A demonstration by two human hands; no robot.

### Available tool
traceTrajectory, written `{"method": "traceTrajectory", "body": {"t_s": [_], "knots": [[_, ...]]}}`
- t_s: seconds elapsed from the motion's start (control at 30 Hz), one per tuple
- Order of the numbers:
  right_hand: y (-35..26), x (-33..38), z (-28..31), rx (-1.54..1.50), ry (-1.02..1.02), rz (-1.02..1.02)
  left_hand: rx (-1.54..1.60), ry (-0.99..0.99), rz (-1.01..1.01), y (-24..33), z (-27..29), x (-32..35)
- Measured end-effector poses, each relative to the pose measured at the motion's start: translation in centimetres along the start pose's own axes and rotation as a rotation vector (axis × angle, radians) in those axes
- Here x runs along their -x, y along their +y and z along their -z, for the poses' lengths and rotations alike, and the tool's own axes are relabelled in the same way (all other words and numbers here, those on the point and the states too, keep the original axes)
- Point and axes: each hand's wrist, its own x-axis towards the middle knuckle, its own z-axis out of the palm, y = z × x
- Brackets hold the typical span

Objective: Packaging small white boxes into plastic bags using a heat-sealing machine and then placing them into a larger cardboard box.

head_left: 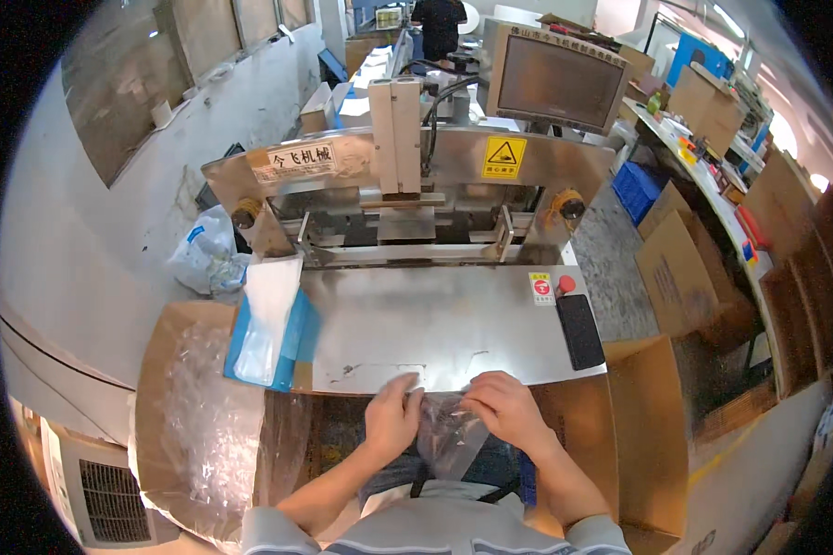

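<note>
A clear plastic bag (447,437) hangs between my hands at the front edge of the steel machine table (407,319). My left hand (394,421) is closed at the bag's upper left side, its fingertips close to the table edge. On the other side my right hand (509,409) pinches the bag's upper right part between thumb and fingers. The lower end of the bag lies over my lap. Whether anything is inside the bag, I cannot tell. Left of my hands, a blue box (305,324) holds a stack of whitish plastic bags (268,319).
A carton (180,347) full of clear plastic bags (208,435) stands at left, another open carton (652,435) at right. A black phone (580,333) lies beside a red button (565,285). Behind the table rises the machine's steel frame (342,166) with a screen (560,79).
</note>
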Motion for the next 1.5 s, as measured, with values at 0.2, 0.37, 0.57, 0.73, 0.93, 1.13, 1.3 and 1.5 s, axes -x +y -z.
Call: {"method": "traceTrajectory", "body": {"t_s": [0.2, 0.37, 0.57, 0.73, 0.93, 1.13, 1.3, 1.5], "knots": [[0.9, 0.5, -1.1, 0.071, -0.257, 0.029, -0.088, -0.270, -0.570, 4.8, 1.8, -1.1], [1.2, -0.1, -0.3, 0.050, -0.322, 0.001, -0.401, -0.597, -0.435, 0.7, 1.7, -3.9], [1.9, -0.4, 0.7, -0.026, -0.388, -0.052, -0.347, -0.709, -0.277, -0.7, 3.0, -4.2], [3.3, -2.1, 3.0, -0.230, -0.651, -0.127, -0.372, -0.762, -0.196, 2.4, 7.3, -6.8], [7.8, -8.6, 2.7, -0.309, -0.549, -0.070, -0.339, -0.756, -0.288, 1.5, 10.9, -13.3], [15.9, -16.7, -2.8, -0.300, -0.349, -0.350, -0.193, -0.775, 0.085, -6.1, 9.6, -24.8], [19.8, -22.8, -5.0, -0.089, -0.341, -0.307, -0.135, -0.685, 0.211, -6.3, 9.9, -33.7], [22.4, -27.2, -5.6, 0.145, -0.183, -0.281, -0.108, -0.481, 0.027, -8.5, 7.9, -39.0]]}}
